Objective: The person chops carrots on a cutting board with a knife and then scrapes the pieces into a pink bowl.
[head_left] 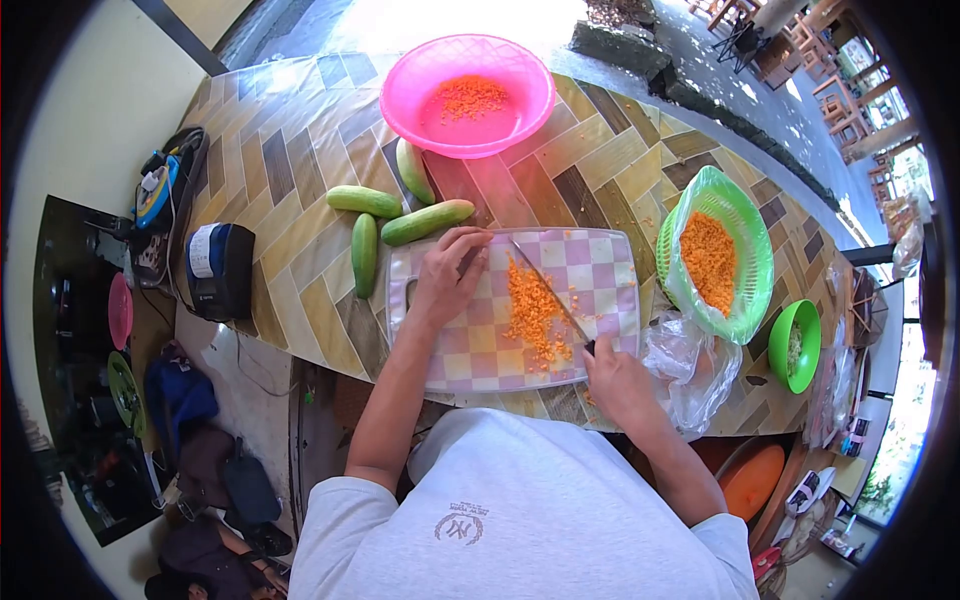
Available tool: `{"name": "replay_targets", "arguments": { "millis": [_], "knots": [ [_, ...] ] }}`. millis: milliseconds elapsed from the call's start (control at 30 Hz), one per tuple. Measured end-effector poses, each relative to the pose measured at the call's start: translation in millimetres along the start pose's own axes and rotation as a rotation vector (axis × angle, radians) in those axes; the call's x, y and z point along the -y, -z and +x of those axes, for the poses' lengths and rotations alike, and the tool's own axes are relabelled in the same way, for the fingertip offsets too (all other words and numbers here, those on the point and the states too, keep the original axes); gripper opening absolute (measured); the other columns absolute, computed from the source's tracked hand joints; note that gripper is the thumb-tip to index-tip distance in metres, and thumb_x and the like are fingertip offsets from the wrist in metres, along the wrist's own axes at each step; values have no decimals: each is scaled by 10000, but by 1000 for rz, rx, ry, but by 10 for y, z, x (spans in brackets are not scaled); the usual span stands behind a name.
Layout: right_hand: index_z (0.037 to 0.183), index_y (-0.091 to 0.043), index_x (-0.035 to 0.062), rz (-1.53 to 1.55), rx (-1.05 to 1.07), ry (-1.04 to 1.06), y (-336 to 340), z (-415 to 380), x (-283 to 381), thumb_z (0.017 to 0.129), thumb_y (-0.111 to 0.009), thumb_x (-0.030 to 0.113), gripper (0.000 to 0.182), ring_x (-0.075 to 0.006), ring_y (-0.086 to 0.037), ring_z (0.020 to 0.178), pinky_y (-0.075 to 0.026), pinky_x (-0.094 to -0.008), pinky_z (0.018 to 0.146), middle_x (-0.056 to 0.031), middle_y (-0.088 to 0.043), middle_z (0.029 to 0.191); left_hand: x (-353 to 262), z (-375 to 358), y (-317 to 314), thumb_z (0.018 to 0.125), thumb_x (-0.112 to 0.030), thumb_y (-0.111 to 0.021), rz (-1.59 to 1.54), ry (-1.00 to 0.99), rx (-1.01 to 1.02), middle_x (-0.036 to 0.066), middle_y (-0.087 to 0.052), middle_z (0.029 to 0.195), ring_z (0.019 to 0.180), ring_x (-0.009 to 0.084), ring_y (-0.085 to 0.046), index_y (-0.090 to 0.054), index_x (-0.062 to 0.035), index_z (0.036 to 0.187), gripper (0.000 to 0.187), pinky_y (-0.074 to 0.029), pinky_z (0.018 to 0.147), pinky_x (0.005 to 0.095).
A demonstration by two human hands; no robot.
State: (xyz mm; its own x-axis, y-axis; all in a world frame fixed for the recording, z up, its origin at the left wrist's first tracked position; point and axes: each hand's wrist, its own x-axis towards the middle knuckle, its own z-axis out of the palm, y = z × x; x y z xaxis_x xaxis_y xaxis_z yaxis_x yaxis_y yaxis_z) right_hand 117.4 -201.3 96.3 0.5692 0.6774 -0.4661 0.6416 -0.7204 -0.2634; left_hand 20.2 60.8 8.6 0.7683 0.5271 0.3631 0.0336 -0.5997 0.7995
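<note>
My right hand [617, 378] is closed around the black handle of a knife [550, 288], whose blade lies slantwise over finely chopped orange pieces [533, 315]. These pieces are spread on a checkered pink and white cutting board [460, 350]. My left hand [452, 272] rests over the board's upper left, its fingers bent near the top edge; whether anything is under them is hidden. Just left of and above the board lie several green cucumbers [364, 255]. A pink bowl [467, 140] with orange bits inside stands beyond the board.
At the right stand a green basket [762, 255] lined with plastic and filled with orange bits, and a small green bowl [778, 345]. A clear plastic bag [680, 365] lies beside the board. A black device [225, 275] sits on the table's left. Another person's arm [250, 558] shows lower left.
</note>
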Motion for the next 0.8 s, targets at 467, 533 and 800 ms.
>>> {"name": "replay_targets", "arguments": {
  "millis": [467, 533, 800],
  "knots": [
    [1011, -462, -16, 76, -19, 58, -88, 201, -162, 1011, -507, 280, 299, -495, -664, 755, -519, -582, 653, -309, -653, 755, -17, 18, 3, 880, 3, -625, 5, -12, -2, 130, -662, 1108, 952, 289, -678, -666, -8, 1082, 206, -554, 817, 342],
    [1010, -459, -19, 78, -1, 47, -37, 163, -113, 1010, -510, 275, 298, -496, -662, 745, -522, -582, 653, -312, -650, 752, -39, 9, 12, 872, 10, -625, -14, 18, 10, 129, -663, 1111, 961, 292, -675, -666, -8, 1082, 215, -551, 820, 347],
    [996, -452, -25, 131, -35, 19, -218, 123, -37, 1014, -504, 268, 298, -487, -664, 721, -532, -571, 643, -303, -647, 724, -11, -5, -18, 881, -6, -634, -6, 14, 5, 129, -666, 1106, 962, 289, -673, -668, -8, 1077, 199, -546, 824, 352]
  ]
}}
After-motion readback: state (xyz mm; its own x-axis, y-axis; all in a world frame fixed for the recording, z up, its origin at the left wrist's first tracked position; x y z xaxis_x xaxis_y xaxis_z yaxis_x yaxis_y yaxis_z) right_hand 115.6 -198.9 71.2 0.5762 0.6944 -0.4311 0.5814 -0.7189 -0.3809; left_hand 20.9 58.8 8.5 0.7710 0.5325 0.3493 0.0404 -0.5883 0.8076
